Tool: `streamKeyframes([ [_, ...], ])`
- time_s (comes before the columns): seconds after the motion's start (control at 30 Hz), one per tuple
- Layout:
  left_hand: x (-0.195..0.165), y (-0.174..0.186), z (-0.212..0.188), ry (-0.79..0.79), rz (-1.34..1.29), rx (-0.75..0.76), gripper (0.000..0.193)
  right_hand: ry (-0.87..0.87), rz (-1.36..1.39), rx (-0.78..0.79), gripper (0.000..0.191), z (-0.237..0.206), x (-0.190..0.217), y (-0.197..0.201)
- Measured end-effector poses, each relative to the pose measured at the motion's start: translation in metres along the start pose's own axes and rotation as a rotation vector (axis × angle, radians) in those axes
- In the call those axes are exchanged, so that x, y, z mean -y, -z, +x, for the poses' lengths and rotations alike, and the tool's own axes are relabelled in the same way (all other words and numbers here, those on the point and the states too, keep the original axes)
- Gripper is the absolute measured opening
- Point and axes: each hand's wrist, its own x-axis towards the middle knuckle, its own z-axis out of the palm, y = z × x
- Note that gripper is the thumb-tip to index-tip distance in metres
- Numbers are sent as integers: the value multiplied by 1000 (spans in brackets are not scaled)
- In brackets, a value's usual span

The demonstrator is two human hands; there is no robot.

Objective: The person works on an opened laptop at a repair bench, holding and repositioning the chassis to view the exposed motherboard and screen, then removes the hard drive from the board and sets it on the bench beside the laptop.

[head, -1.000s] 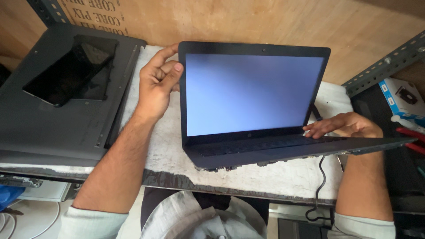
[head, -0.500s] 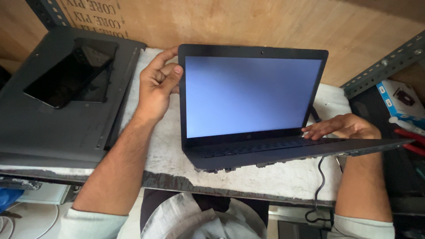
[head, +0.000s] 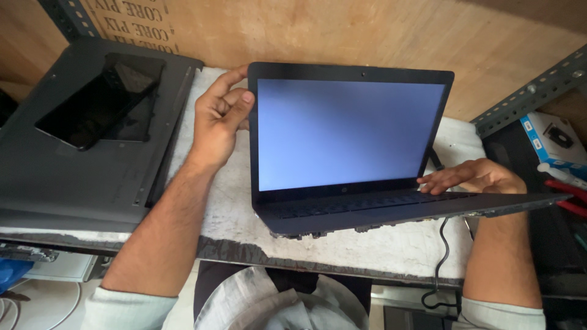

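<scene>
Laptop screen point(head: 348, 131) – upright rect., centre of bench, lit plain pale blue-grey, dark bezel. Brown cardboard box point(head: 131, 24) behind at top left w/ dark print. Small blue-and-white box point(head: 553, 146) at far right on the rack – flat, product pic on top.

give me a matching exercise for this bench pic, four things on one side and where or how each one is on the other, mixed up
Things:
1. left hand
2. right hand
3. laptop
4. dark bottom cover

Places or states:
A. lies flat at the left end of the bench
B. grips the left edge of the screen
C. open, with a lit blank bluish screen
D. rests on the keyboard at the right side

Pairs: 1-B, 2-D, 3-C, 4-A
</scene>
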Motion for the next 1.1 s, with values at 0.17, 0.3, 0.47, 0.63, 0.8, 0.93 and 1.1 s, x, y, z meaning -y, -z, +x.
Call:
streamKeyframes([
  [0.17,2,0,2,13,36,0,40,26,9,-6,51,-1,-3,2],
  [0.3,2,1,2,14,41,-4,40,-4,-3,17,51,2,-1,4],
  [0.47,4,2,4,4,32,-4,41,-14,-29,14,54,6,1,4],
  [0.63,2,5,2,19,3,-10,41,-4,-12,44,51,8,-2,5],
  [0.8,2,6,3,20,11,-13,41,1,-28,26,51,6,-4,8],
  [0.93,0,7,-1,12,25,-13,42,-5,-2,25,52,6,-5,5],
  [1.1,-2,11,-1,12,13,-18,43,-7,-14,-9,54,8,-4,1],
])
